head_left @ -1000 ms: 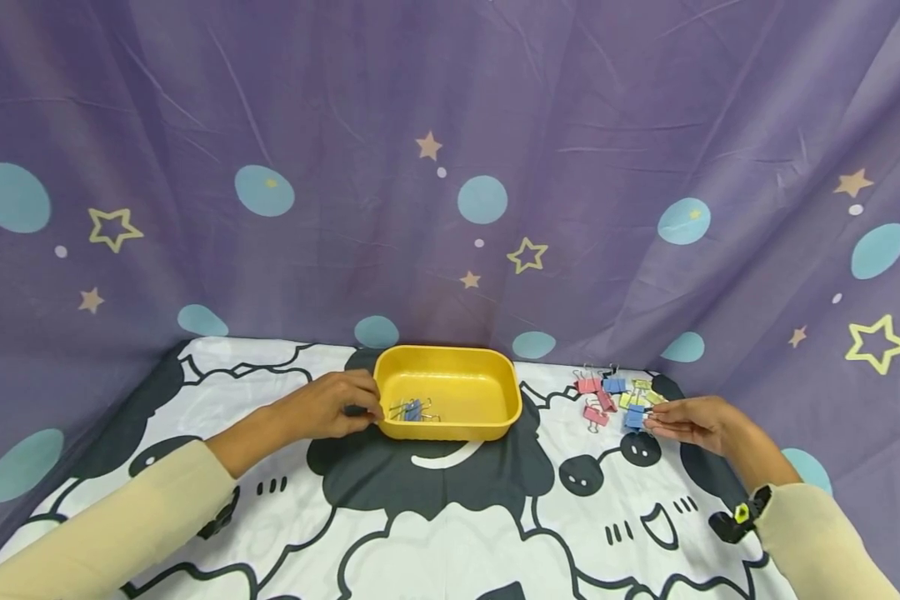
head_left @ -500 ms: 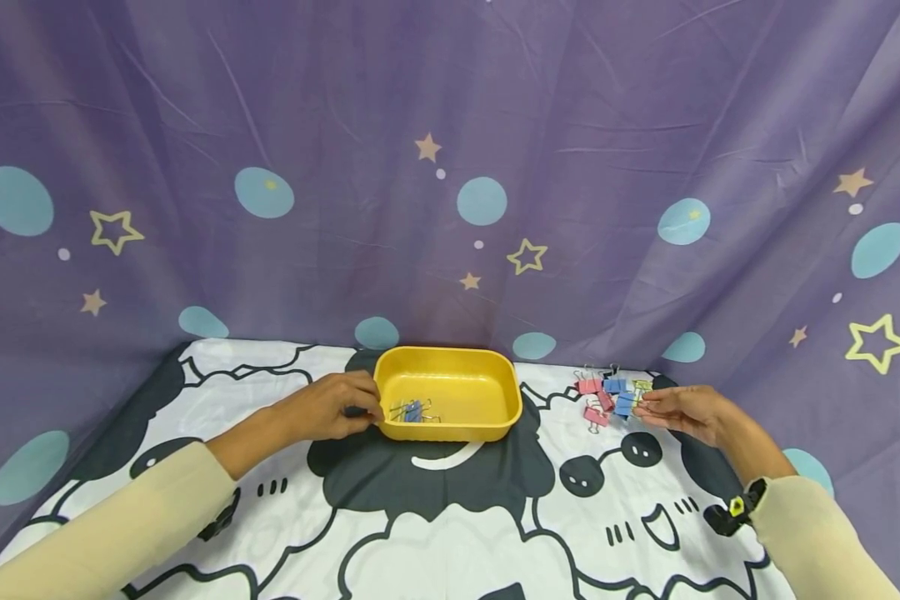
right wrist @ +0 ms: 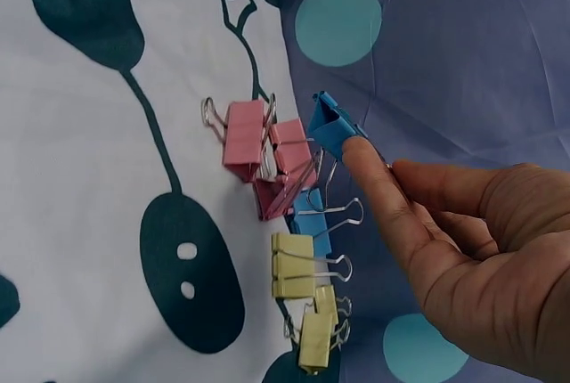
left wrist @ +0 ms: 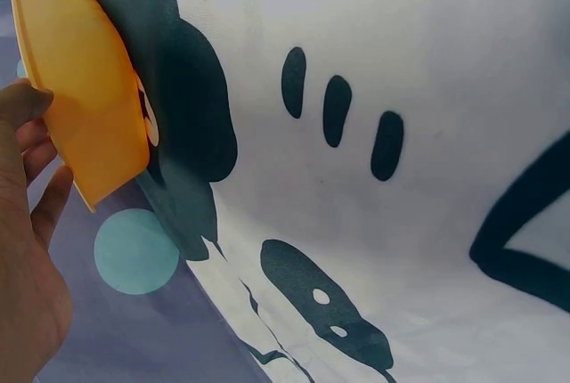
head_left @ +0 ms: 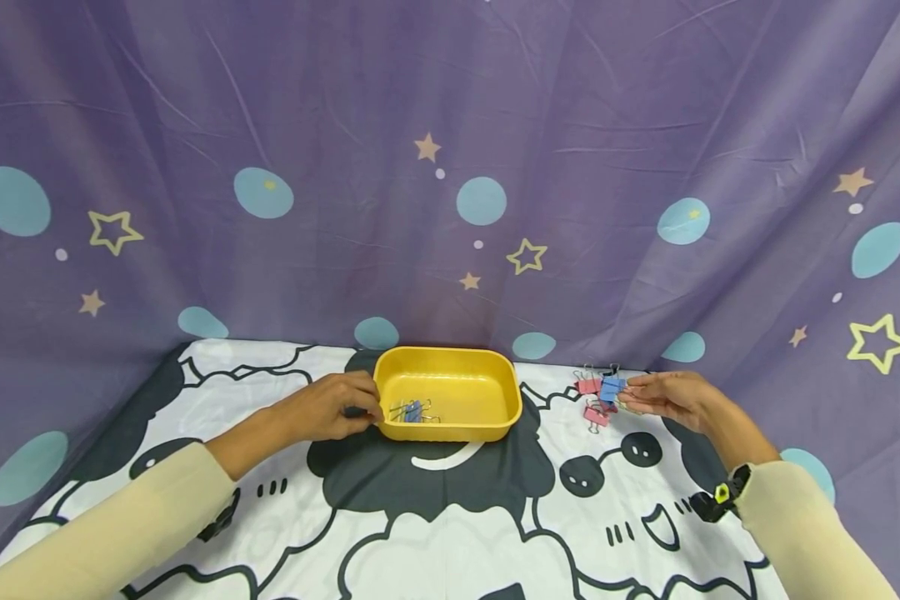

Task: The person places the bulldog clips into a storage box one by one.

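My left hand (head_left: 337, 407) grips the left rim of a yellow tray (head_left: 480, 398); in the left wrist view its thumb and fingers close on the tray's edge. Inside the tray, at the front left, lie blue binder clips (head_left: 413, 412) with wire handles. Over at the right, my right hand (head_left: 671, 398) pinches a blue binder clip (right wrist: 329, 126) by its wire handle, held above a small pile. Pink binder clips (right wrist: 243, 141), another blue binder clip (right wrist: 311, 224) and yellow binder clips (right wrist: 293, 265) make up that pile. In the head view my right hand covers the yellow ones.
A white cloth (head_left: 435, 550) with dark cartoon figures covers the table. Behind it hangs a purple curtain (head_left: 345, 275) printed with stars and teal ovals, close to the back of the tray and the pile.
The right hand has moved left and slightly away from me, carrying the blue binder clip over the pile. The left hand and the tray have stayed in place.
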The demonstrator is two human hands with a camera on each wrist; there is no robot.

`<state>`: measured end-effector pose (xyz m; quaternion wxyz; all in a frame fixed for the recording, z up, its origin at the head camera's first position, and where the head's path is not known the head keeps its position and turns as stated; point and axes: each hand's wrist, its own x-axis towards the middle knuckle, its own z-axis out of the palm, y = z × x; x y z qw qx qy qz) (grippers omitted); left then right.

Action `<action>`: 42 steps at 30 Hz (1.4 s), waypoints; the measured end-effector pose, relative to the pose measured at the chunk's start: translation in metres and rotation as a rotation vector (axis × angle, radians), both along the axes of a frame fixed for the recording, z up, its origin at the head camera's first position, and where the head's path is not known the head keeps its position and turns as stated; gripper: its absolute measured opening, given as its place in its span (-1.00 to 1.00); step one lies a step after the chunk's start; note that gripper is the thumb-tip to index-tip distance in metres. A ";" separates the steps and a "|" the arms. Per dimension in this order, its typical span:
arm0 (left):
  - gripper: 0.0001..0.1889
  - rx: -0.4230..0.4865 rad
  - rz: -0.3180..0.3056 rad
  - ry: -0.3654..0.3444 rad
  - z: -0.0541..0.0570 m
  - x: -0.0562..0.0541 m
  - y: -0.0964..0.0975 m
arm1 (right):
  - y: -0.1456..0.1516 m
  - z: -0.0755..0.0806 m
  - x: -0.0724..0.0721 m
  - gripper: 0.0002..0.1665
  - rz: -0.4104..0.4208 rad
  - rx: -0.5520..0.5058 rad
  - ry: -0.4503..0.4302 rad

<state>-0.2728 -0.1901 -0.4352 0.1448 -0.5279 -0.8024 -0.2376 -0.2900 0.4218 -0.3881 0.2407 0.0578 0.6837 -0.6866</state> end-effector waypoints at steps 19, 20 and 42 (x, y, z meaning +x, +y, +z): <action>-0.76 -0.013 -0.006 -0.016 0.000 -0.002 0.002 | -0.029 0.013 -0.008 -0.20 0.017 -0.016 0.014; -0.76 -0.014 -0.006 -0.015 0.000 -0.002 0.002 | -0.031 0.013 -0.008 -0.21 0.014 -0.018 0.013; -0.75 -0.001 -0.001 -0.003 0.000 -0.001 -0.001 | -0.087 0.020 -0.015 -0.31 0.041 0.032 0.081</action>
